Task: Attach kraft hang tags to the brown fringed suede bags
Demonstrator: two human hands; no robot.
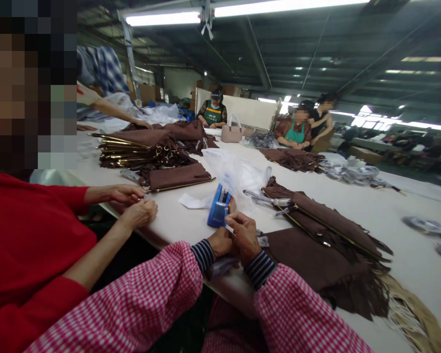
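My left hand and my right hand meet at the table's near edge, fingers closed. The right thumb and forefinger pinch together, but what lies between them is too small to make out. Below my hands hangs a greyish plastic-wrapped piece; their grip on it is partly hidden. Just beyond them stands a blue tape dispenser. Clear plastic bags lie behind it. To the right are brown fringed bags with gold zips and plastic-wrapped parts, above a brown flat piece.
At left, a person in red sleeves works with both hands close to my left arm. Brown bags with gold zips are piled beyond. A pale handbag stands farther back. Tan fringed material lies at the right edge. Other people sit across the table.
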